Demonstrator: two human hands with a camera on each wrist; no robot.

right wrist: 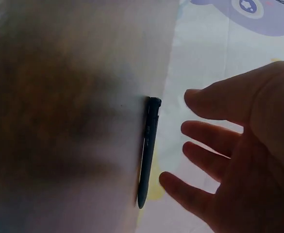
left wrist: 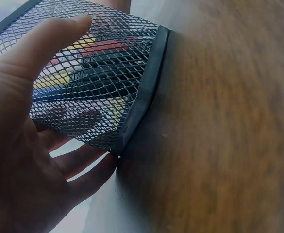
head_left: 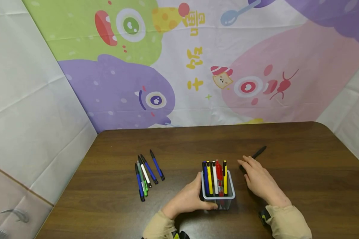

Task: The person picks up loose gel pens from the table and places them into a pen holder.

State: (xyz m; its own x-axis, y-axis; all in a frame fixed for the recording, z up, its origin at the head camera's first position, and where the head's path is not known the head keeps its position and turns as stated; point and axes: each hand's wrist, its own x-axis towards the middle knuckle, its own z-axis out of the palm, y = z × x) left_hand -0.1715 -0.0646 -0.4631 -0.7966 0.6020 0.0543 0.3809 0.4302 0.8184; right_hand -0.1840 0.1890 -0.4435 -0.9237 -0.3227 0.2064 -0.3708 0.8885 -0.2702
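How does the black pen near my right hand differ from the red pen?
The black pen lies flat on the table, while the red pen stands in the mesh holder. The black pen looks dark throughout; the red pen is mostly red. Both are slim.

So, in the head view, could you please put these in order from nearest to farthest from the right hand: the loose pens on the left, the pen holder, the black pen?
1. Black pen, partly hidden behind the right hand.
2. Pen holder, to that hand's left, held by the left hand.
3. Loose pens, farther left, past the pen holder.
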